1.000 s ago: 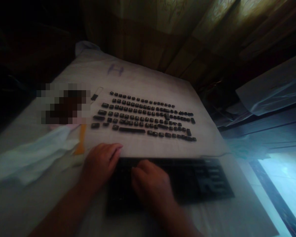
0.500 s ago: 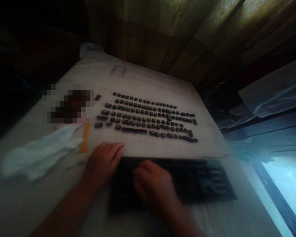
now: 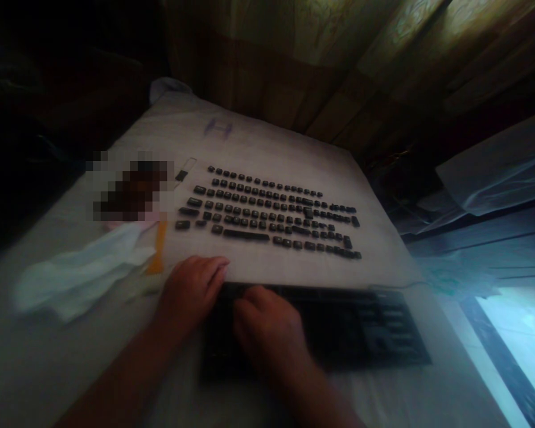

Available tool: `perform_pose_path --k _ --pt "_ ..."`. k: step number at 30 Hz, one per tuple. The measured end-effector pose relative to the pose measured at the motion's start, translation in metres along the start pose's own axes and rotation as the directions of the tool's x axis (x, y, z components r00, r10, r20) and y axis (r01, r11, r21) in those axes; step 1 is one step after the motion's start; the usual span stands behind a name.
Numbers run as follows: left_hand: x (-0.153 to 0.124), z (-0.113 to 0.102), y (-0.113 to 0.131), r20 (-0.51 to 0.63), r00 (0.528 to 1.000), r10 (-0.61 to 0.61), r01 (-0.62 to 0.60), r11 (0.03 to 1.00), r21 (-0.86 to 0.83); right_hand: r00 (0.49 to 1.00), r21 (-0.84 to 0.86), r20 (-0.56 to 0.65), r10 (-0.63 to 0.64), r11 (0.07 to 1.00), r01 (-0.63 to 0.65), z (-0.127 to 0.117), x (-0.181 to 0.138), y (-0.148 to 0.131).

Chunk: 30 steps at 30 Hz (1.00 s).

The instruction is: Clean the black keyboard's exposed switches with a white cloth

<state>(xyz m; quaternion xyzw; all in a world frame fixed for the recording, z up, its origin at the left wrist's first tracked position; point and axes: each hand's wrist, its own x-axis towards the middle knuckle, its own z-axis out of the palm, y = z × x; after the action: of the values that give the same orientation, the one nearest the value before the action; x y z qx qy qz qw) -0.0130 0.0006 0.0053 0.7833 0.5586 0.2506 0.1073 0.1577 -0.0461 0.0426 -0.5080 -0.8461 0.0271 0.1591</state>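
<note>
One keyboard (image 3: 339, 327), left grip (image 3: 191, 288) curled at its corner, right grip (image 3: 270, 321) bunched over it — can't tell if either's clamped

From where I stood, one character was legible: a purple mark (image 3: 218, 128) shaped like a capital H, located on the far part of the pale cloth (image 3: 271, 148). The loose black keycaps (image 3: 254, 213) appeared too small and blurred for lettering to be read.
</note>
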Motion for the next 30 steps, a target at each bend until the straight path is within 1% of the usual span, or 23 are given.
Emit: perform_pose_path --k 4,10,12,15,17,21,23,28,30 --pt "0.001 0.0 0.0 0.004 1.0 -0.002 0.002 1.0 -0.009 1.0 0.008 -0.002 -0.015 1.0 0.015 -0.003 0.0 -0.002" --pt "0.002 -0.002 -0.001 0.026 1.0 0.014 -0.014 1.0 -0.022 0.998 0.104 0.06 0.001 0.995 -0.007 -0.005 -0.004 0.0" --pt "0.003 -0.004 -0.002 0.03 1.0 0.01 -0.01 0.999 -0.032 0.999 0.15 0.047 0.009 0.989 -0.016 -0.005 -0.004 0.0" --pt "0.003 -0.005 -0.003 0.031 1.0 0.0 0.001 0.999 -0.035 1.0 0.213 -0.016 0.011 0.977 -0.007 -0.004 -0.002 -0.002" --pt "0.003 -0.006 -0.004 0.04 0.999 -0.011 0.012 1.0 -0.028 0.999 0.197 -0.051 0.004 0.98 0.006 -0.001 0.0 -0.004" --pt "0.003 -0.005 -0.005 0.046 0.999 -0.011 0.011 1.0 -0.015 0.998 0.059 -0.065 -0.025 0.998 0.029 0.008 0.004 -0.009" --pt "0.003 -0.004 -0.005 0.037 0.999 -0.005 0.005 1.0 -0.008 0.997 0.018 -0.074 -0.036 0.999 0.038 0.011 0.005 -0.01" --pt "0.002 -0.003 -0.005 0.029 1.0 0.0 0.0 1.0 -0.001 0.997 0.017 -0.046 -0.063 0.998 0.064 0.01 0.004 -0.011" --pt "0.002 -0.003 -0.005 0.025 1.0 0.002 -0.002 1.0 -0.003 0.998 0.03 -0.026 -0.055 0.998 0.055 0.008 0.003 -0.011"
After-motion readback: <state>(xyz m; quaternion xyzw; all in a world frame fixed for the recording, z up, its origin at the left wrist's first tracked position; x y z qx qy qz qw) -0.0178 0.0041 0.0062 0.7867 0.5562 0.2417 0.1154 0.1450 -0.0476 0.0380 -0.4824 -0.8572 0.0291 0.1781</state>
